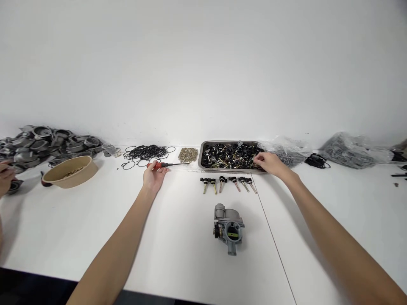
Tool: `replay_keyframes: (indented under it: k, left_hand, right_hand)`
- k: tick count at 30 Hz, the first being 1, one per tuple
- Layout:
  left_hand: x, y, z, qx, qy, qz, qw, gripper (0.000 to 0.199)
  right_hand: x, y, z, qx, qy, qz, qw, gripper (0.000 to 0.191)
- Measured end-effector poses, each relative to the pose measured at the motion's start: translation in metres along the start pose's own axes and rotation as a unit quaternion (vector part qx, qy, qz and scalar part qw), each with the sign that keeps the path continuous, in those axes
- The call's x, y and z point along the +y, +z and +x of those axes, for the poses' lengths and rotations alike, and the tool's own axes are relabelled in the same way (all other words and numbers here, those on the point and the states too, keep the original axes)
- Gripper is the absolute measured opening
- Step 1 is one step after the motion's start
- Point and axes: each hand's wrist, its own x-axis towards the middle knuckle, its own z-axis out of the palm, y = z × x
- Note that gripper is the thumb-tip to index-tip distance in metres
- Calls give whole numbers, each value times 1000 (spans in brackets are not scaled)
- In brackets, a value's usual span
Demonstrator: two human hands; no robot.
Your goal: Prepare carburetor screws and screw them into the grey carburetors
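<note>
My left hand (154, 177) is closed around the red handle of a screwdriver (162, 164), whose shaft points right toward a small pile of brass screws (188, 155). My right hand (266, 162) pinches at the right end of a metal tray (201, 162) full of small black and metal parts (230, 156); what its fingertips hold, if anything, is too small to make out. Several black-headed pins (234, 183) lie in a row in front of the tray. Nearer to me, a grey carburetor (229, 228) rests on the white table (178, 254).
Black rubber rings (146, 152) lie behind my left hand. Farther left are a beige bowl (71, 171), a heap of grey castings (38, 146) and another person's hand (5, 177). Plastic bags of parts (346, 150) and black rings (317, 160) lie at the right.
</note>
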Motion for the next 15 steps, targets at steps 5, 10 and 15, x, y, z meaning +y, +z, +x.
replay_keyframes:
  k: [5, 10, 15]
  left_hand:
    - [0, -1, 1, -8, -4, 3, 1000, 13]
    - [1, -2, 2, -11, -3, 5, 1000, 14]
    - [1, -1, 3, -10, -6, 7, 1000, 14]
  right_hand:
    - [3, -12, -4, -65, -18, 44, 997, 15]
    - [8, -10, 1, -65, -6, 69, 995, 20]
    - [8, -17, -1, -53, -9, 90, 995, 17]
